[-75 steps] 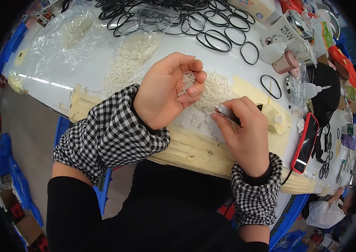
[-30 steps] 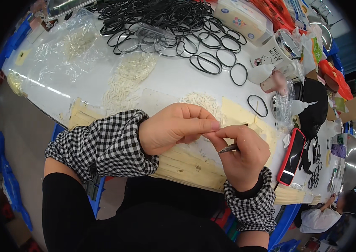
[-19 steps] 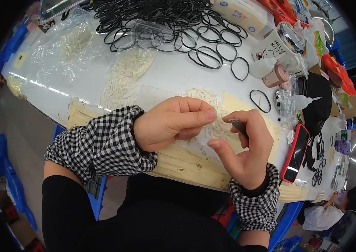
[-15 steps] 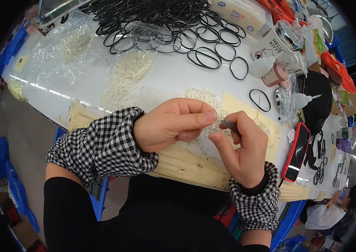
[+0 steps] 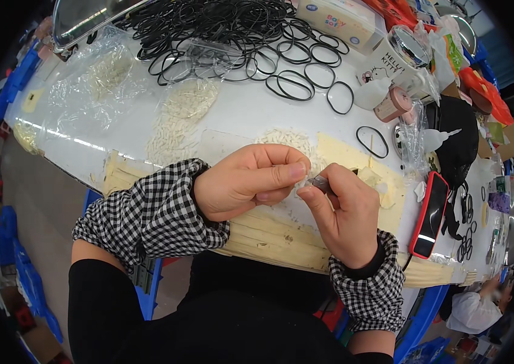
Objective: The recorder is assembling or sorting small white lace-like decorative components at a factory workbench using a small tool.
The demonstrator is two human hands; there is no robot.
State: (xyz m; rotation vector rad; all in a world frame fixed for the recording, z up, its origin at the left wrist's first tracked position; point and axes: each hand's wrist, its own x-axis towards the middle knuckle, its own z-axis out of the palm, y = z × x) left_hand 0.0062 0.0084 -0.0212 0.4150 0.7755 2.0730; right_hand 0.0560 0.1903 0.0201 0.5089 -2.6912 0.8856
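Observation:
My left hand (image 5: 248, 182) is closed in a pinch, thumb against the bent index finger. Whatever lies between its fingertips is too small to make out. Close beside it, my right hand (image 5: 349, 209) has thumb and index finger brought together near the left fingertips. A small dark grey piece (image 5: 319, 181) shows at the right index fingertip; whether it is held or worn there I cannot tell. Just beyond the hands lies a pile of small white pieces (image 5: 284, 138). To its left, more white pieces (image 5: 172, 130) spill from a clear plastic bag (image 5: 199, 94).
Black rubber rings (image 5: 290, 85) lie across the back, heaped at the far left. A single black ring (image 5: 372, 142) is near the yellow sheet (image 5: 339, 148). At right are a red-edged phone (image 5: 430, 215), a pink jar (image 5: 393, 104) and a white tub (image 5: 390, 64). Yellowish tape (image 5: 275, 239) covers the front edge.
My right thumb and index finger have closed from apart to together, and the right hand has shifted slightly left, nearer the left fingertips. My left hand keeps its pinch.

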